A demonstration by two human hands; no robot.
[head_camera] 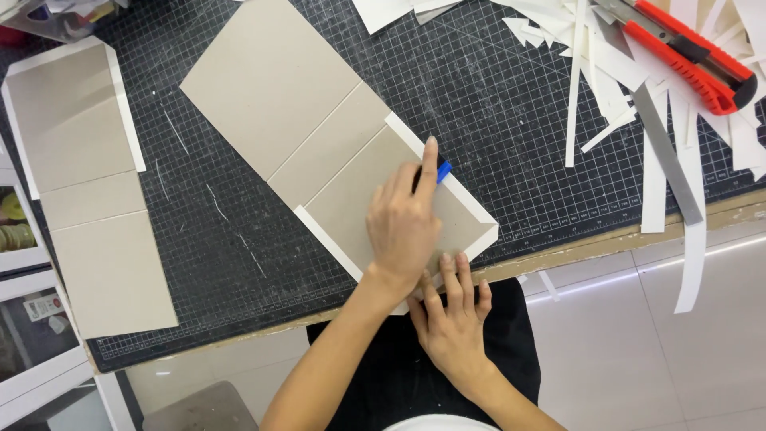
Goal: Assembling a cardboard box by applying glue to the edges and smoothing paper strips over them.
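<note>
So the left hand (403,231) is pressed down on the grey board panel (319,144), index finger stretched out along a small blue-tipped tool (441,169) that it's holding against the folded white paper edge (447,179) — the other fingers are curled around the tool's dark handle. The right hand (455,323) sits just below it at the near corner of the same panel, fingers flat and spread a little, holding nothing, just pinning the board. The panel lies diagonally on the black gridded cutting mat (495,104). Left of the panel there's a second grey board piece (96,215) with white borders. To the upper right of the panel — a heap of white paper strips (614,72), a metal ruler (670,156) and a red utility knife (690,52).
</note>
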